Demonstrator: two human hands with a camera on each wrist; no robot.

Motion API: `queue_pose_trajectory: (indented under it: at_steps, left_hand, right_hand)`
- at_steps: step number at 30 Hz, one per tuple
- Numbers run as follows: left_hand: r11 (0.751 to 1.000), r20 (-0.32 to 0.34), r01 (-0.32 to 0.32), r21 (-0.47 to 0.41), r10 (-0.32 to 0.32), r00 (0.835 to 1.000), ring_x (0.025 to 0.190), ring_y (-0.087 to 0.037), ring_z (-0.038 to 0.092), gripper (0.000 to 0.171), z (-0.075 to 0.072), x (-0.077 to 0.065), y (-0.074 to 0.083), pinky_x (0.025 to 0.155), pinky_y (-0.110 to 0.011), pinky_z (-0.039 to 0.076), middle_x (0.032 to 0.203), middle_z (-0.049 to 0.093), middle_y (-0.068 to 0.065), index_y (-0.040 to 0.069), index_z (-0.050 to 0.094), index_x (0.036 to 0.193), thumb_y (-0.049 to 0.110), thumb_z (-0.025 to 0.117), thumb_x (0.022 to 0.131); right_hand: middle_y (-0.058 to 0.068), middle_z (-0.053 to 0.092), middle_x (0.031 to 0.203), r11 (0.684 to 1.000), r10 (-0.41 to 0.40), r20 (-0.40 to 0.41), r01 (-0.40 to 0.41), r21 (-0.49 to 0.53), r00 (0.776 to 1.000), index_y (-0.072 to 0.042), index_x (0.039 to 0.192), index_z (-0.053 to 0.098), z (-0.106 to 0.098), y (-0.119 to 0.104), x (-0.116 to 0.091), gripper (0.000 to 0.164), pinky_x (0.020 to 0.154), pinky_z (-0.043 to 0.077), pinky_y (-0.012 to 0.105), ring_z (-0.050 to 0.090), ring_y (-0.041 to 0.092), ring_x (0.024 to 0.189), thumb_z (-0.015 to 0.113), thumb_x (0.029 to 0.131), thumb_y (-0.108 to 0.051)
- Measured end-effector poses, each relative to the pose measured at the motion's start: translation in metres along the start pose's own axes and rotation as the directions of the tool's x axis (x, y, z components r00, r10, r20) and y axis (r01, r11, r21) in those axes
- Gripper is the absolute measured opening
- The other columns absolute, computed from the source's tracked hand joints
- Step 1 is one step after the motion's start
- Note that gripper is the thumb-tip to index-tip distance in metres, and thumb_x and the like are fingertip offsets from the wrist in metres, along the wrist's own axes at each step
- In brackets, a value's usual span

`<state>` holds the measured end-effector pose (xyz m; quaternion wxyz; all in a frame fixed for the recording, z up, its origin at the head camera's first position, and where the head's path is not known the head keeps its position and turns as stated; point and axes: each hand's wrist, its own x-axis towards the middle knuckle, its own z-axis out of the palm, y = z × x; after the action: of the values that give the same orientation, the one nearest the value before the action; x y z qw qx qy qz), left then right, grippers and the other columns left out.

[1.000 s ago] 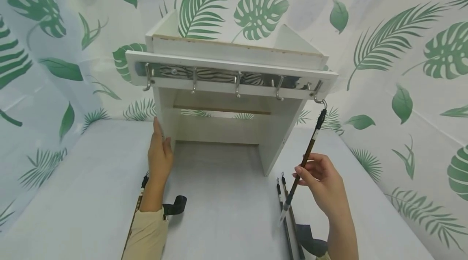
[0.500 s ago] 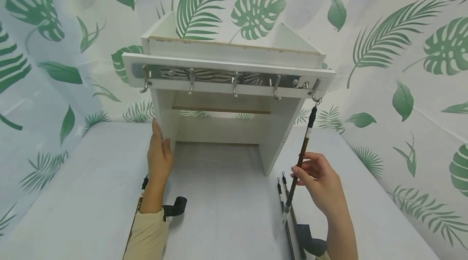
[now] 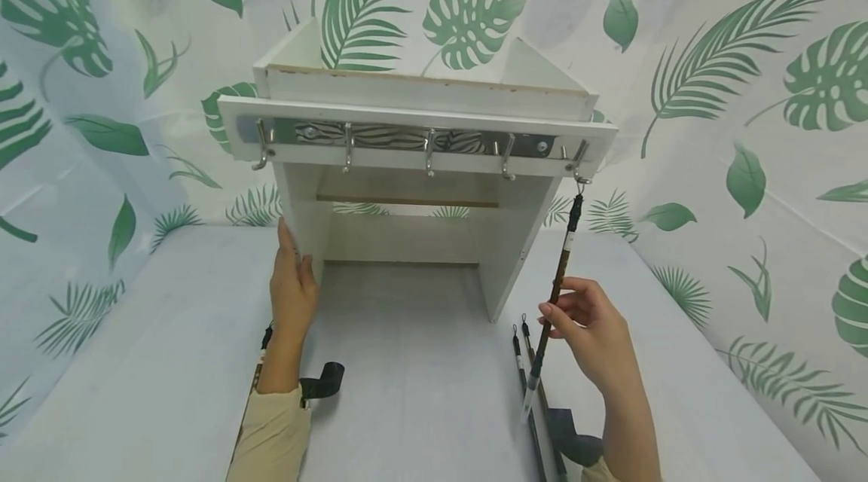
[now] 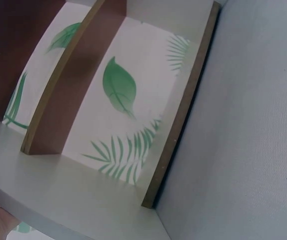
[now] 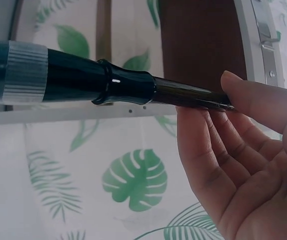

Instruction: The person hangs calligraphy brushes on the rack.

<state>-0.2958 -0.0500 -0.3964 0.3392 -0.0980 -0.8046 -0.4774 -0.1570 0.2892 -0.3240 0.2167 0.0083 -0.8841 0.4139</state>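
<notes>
A white shelf unit (image 3: 524, 256) stands on the table, with a rail of metal hooks (image 3: 429, 151) along its upper front. From the rightmost hook (image 3: 579, 158) a calligraphy brush (image 3: 560, 271) hangs by its cord loop, tip down and slightly slanted. My right hand (image 3: 597, 335) pinches the brush's dark shaft between thumb and fingers; the right wrist view shows its black ferrule end (image 5: 128, 86) close up. At the left side panel my left hand (image 3: 293, 286) grips the front edge, thumb inside and fingers outside. The other hooks carry nothing.
Two more brushes, a nearer one (image 3: 519, 361) and one beside it (image 3: 527, 335), lie on the table (image 3: 414, 392) below the right hand. Another brush (image 3: 261, 358) lies partly under the left forearm. Leaf-patterned cloth (image 3: 678, 75) hangs behind and at both sides.
The brush has swung slightly left and stands more upright, its loop on the right hook throughout. My right hand has shifted slightly left with it. The left hand keeps its hold.
</notes>
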Motion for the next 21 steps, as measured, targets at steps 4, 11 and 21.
queue_pose_trajectory:
  at_steps: [4, 11, 21]
  left_hand:
    - [1.000, 0.000, 0.003, -0.001, -0.003, 1.000, 0.125, -0.044, 0.036, 0.060, 0.000, 0.000, -0.001, 0.099, -0.057, 0.031, 0.135, 0.036, -0.030, 0.004, 0.010, 0.146, 0.001, 0.041, 0.094]
    - [1.000, -0.016, -0.016, -0.003, 0.016, 1.000, 0.125, -0.045, 0.036, 0.060, 0.001, 0.000, -0.002, 0.098, -0.058, 0.032, 0.135, 0.036, -0.030, 0.002, 0.011, 0.146, -0.001, 0.041, 0.093]
    - [1.000, -0.011, -0.006, 0.007, 0.006, 1.000, 0.125, -0.045, 0.036, 0.061, 0.000, 0.000, -0.001, 0.097, -0.059, 0.032, 0.137, 0.035, -0.029, 0.004, 0.010, 0.146, 0.001, 0.041, 0.094]
  right_hand:
    - [0.013, 0.063, 0.090, 0.994, 0.075, 0.021, -0.073, -0.080, 0.997, -0.005, 0.118, 0.048, -0.001, -0.009, 0.000, 0.039, 0.063, 0.051, 0.016, 0.060, -0.007, 0.074, 0.065, 0.085, -0.017]
    - [0.004, 0.063, 0.090, 0.996, 0.044, 0.013, -0.043, -0.078, 0.999, -0.015, 0.121, 0.049, 0.007, 0.039, 0.010, 0.043, 0.061, 0.054, 0.025, 0.066, 0.009, 0.081, 0.064, 0.084, -0.032]
    - [0.016, 0.063, 0.098, 0.994, 0.050, 0.042, -0.045, -0.098, 0.998, -0.003, 0.125, 0.045, 0.000, -0.003, 0.003, 0.042, 0.067, 0.053, 0.020, 0.064, 0.029, 0.092, 0.061, 0.087, -0.015]
